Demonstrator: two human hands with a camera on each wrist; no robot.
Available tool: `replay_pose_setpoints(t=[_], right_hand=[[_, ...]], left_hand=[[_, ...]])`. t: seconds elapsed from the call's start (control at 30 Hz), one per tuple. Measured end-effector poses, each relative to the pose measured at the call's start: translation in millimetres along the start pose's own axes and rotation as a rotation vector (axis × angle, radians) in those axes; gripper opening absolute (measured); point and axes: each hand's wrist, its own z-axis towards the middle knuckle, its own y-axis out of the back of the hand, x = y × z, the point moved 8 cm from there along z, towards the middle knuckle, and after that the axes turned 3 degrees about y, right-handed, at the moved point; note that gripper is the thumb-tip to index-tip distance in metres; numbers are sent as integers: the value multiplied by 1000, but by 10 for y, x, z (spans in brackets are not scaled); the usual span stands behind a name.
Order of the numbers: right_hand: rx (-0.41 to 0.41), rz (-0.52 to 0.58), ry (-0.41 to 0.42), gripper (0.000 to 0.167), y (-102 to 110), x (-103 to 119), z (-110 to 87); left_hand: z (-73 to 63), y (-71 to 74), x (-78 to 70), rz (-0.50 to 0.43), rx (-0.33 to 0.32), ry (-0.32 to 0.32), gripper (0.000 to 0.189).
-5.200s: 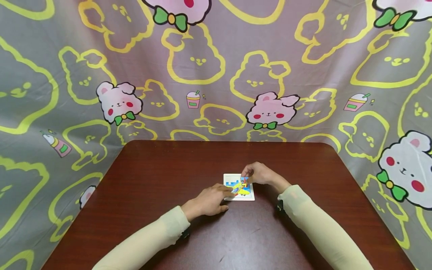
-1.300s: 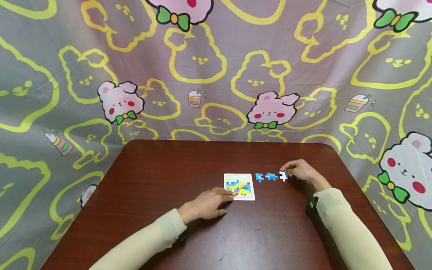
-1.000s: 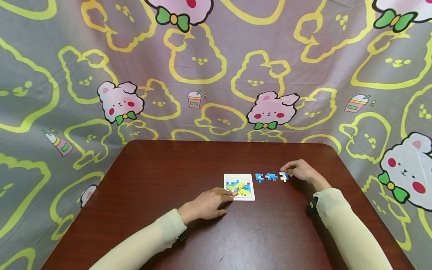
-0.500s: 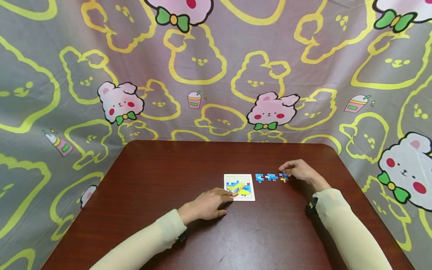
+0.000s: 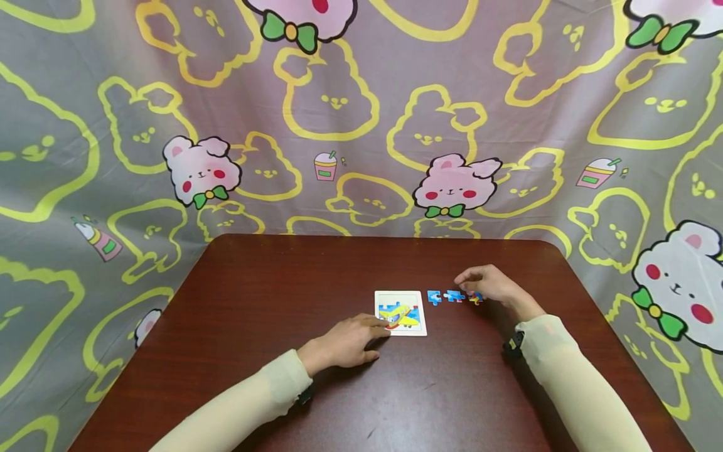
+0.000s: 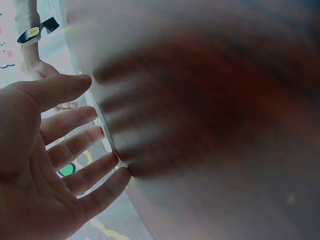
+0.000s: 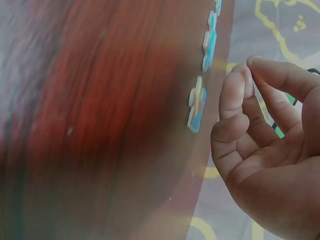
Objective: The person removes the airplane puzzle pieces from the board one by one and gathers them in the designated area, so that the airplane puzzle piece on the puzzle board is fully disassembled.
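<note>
Surface [image 5: 294,282]: left hand [image 5: 346,340], grip spread, touches near-left corner of airplane jigsaw board [image 5: 400,299]; right hand [image 5: 487,284] is right of board, grip loosely bent, empty. Three jigsaw pieces [image 5: 454,296] right of board: probably light, stiff; pinch by edges.

On the red-brown wooden table [image 5: 282,282], a white square puzzle board [image 5: 400,297] lies left of a row of three multicoloured jigsaw pieces [image 5: 454,295]. The left hand [image 5: 346,339] overlaps the board's near-left part; the right hand [image 5: 492,286] is above the rightmost piece. Grey patterned fabric [image 5: 361,147] hangs behind.
</note>
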Motion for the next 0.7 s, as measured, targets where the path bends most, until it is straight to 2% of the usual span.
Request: replay_pose_setpoints(t=[0.37, 0.7], right_hand=[[12, -28, 45, 23, -113, 150, 52], [44, -23, 42, 23, -305, 302, 82]], left_hand=[[5, 5, 2, -1, -4, 1, 46], [2, -8, 11, 5, -7, -4, 46]])
